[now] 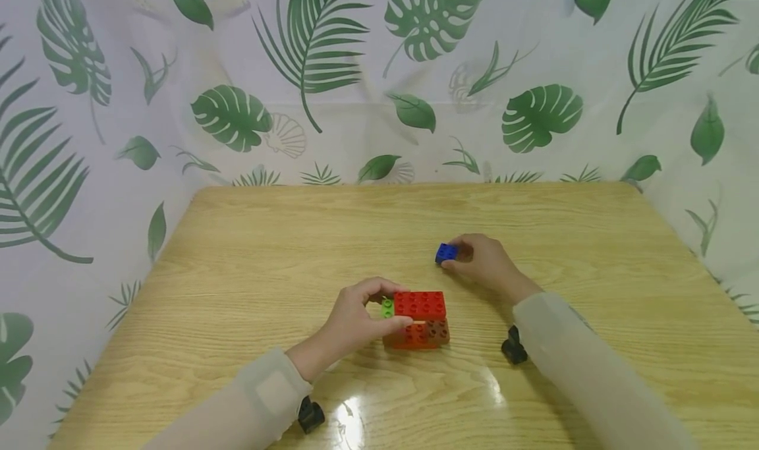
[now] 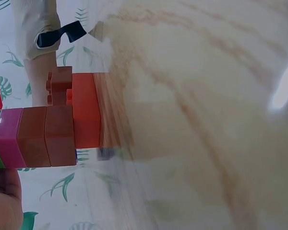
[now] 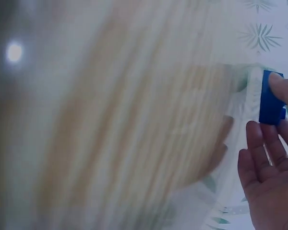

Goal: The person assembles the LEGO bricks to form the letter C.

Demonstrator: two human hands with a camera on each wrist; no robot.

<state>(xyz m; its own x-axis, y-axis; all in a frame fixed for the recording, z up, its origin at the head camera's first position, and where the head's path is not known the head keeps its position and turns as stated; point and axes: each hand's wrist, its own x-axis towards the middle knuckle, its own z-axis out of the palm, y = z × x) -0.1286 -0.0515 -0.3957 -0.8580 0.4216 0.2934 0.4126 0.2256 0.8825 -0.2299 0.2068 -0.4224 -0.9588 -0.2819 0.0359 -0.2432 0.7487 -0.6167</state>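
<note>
My left hand (image 1: pixel 358 311) grips a stack of toy bricks near its top, thumb at the front and fingers behind. A red eight-stud brick (image 1: pixel 422 303) tops the stack, over a green brick (image 1: pixel 387 307). The left wrist view shows a magenta brick (image 2: pixel 9 136), two brown bricks (image 2: pixel 32 136) and an orange-red brick (image 2: pixel 86 112) at the base. Another brown brick (image 1: pixel 439 330) sits on the base's right end. Beyond the stack and to its right, my right hand (image 1: pixel 487 263) pinches a blue brick (image 1: pixel 442 255) between thumb and fingers, low over the table.
Both hands work over a wood-grain table (image 1: pixel 284 239), glossy with light reflections. A leaf-print cloth (image 1: pixel 356 120) hangs behind it and along the sides. Dark wrist devices (image 1: pixel 514 346) stick out from under both pale sleeves.
</note>
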